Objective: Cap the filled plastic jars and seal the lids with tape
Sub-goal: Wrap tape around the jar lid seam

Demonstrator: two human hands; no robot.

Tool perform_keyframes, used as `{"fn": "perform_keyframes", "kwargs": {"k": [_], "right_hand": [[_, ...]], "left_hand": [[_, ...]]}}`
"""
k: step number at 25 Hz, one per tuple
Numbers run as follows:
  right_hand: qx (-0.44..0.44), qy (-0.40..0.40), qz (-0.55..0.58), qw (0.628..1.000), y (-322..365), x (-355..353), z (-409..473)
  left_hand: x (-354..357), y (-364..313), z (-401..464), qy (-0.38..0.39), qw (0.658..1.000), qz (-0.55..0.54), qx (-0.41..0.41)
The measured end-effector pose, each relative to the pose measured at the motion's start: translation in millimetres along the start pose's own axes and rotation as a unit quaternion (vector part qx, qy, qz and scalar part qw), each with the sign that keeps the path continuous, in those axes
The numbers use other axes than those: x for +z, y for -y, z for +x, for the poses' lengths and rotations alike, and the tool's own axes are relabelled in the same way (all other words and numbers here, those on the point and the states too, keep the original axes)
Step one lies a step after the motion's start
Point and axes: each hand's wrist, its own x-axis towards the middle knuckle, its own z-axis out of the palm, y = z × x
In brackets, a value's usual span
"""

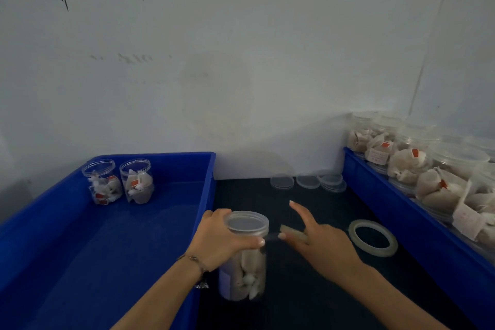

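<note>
A clear plastic jar (245, 273) filled with tea bags stands on the dark table (308, 303), its clear lid (246, 222) on top. My left hand (222, 236) grips the jar just under the lid, thumb at the front. My right hand (321, 244) is right of the jar and pinches a short strip of tape (293, 233), with the index finger stretched out. A thin clear band of tape seems to run from the strip to the lid's edge. The tape roll (372, 238) lies flat on the table to the right.
A blue bin (80, 249) on the left holds two capped filled jars (103, 182) at its far corner. Another blue bin (401, 222) on the right is packed with several filled jars (415, 166). Loose clear lids (308, 181) lie by the wall.
</note>
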Motion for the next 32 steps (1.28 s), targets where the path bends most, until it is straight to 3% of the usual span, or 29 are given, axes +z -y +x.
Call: {"fn": "perform_keyframes", "kwargs": {"k": [3,5,8,16,19,22,25,28,29,32], "right_hand": [[-0.032,-0.03,0.024,0.999,2.3,-29.0,-1.8],[-0.047,-0.049,0.028,0.997,4.0,-45.9,-2.6],[-0.058,-0.057,0.051,0.995,5.8,-63.1,-5.5],[-0.054,0.024,0.235,0.97,4.7,-72.6,3.5],[-0.05,0.07,0.306,0.948,13.3,-69.3,7.6],[-0.065,0.167,0.34,0.923,23.7,-64.1,2.0],[-0.05,0.235,0.442,0.864,29.3,-54.8,-6.1],[-0.036,0.232,0.565,0.791,36.0,-49.0,-10.4],[-0.043,0.219,0.578,0.785,38.7,-46.6,-11.2],[-0.048,0.156,0.585,0.794,43.9,-40.2,-12.8]], "left_hand": [[-13.0,-8.4,-4.4,0.054,0.986,-0.155,-0.023],[-15.9,-10.7,-5.4,0.111,0.972,-0.203,-0.047],[-18.3,-14.2,-8.7,0.144,0.964,-0.222,-0.021],[-18.2,-20.0,-16.3,0.158,0.957,-0.237,0.053],[-18.7,-20.5,-18.9,0.173,0.938,-0.294,0.064],[-20.2,-17.0,-20.3,0.194,0.912,-0.355,0.065],[-20.7,-16.5,-21.5,0.206,0.887,-0.404,0.082],[-12.4,-23.1,-15.3,0.15,0.908,-0.388,0.046],[-11.1,-15.6,-14.2,0.12,0.918,-0.376,0.028],[-11.0,-17.5,-1.2,0.147,0.929,-0.339,-0.011]]}}
